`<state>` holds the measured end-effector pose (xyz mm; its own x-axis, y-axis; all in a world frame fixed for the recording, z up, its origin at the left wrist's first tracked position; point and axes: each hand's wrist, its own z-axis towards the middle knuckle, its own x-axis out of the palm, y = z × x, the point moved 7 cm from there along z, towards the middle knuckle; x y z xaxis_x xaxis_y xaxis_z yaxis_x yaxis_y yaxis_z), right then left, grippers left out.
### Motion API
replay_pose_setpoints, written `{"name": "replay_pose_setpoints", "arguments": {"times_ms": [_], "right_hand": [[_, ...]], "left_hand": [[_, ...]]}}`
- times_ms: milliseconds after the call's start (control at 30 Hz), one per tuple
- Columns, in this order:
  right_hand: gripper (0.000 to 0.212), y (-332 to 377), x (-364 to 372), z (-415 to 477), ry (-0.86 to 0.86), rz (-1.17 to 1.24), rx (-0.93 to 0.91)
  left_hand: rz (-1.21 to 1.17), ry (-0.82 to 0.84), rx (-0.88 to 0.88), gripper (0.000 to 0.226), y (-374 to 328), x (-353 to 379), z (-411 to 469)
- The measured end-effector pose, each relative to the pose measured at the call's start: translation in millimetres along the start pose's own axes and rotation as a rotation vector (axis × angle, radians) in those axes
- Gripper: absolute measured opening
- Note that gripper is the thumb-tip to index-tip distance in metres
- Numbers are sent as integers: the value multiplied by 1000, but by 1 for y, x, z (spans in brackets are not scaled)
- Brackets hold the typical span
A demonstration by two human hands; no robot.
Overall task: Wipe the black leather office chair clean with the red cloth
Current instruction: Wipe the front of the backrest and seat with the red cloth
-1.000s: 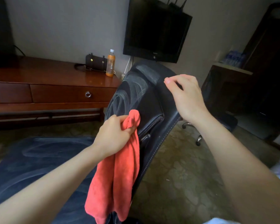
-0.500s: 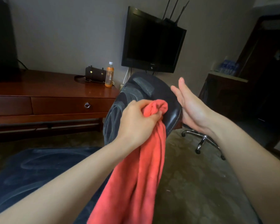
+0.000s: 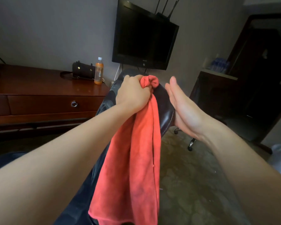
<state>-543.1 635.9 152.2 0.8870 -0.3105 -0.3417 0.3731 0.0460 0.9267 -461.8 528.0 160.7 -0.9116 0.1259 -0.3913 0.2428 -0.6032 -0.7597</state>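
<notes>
The black leather office chair (image 3: 165,109) stands in the middle of the view, its backrest top towards me. My left hand (image 3: 133,93) grips a bunched end of the red cloth (image 3: 136,153) at the top of the backrest; the rest of the cloth hangs down long over the chair's back. My right hand (image 3: 183,108) is flat with straight fingers, its palm against the right edge of the backrest. Most of the chair's seat and back is hidden behind the cloth and my forearms. Part of the chair's wheeled base (image 3: 191,144) shows on the floor.
A brown wooden sideboard (image 3: 44,101) runs along the left wall with a black bag (image 3: 83,70) and an orange drink bottle (image 3: 99,73) on it. A black television (image 3: 144,38) hangs on the wall. A dark cabinet (image 3: 217,93) stands at the right. Patterned carpet (image 3: 193,184) covers the floor.
My left hand has carried the cloth from the chair's side up to the top of the backrest. My right hand has uncurled and moved down flat against the backrest's right edge.
</notes>
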Motion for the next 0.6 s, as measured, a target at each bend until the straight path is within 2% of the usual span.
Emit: {"name": "replay_pose_setpoints", "arguments": {"times_ms": [233, 333, 400, 533, 600], "right_hand": [[108, -8, 3, 6, -79, -116, 23], [120, -10, 2, 9, -94, -161, 17], [116, -8, 4, 6, -99, -178, 12], [72, 4, 7, -9, -138, -210, -60], [64, 9, 7, -12, -169, -274, -89]], "left_hand": [[-152, 9, 125, 38, -3, -9, -58], [-120, 4, 189, 37, -9, -13, -82], [-82, 7, 211, 33, -10, -15, -95], [-57, 33, 210, 30, -9, -22, -115], [-74, 43, 206, 29, -9, -28, -123]]}}
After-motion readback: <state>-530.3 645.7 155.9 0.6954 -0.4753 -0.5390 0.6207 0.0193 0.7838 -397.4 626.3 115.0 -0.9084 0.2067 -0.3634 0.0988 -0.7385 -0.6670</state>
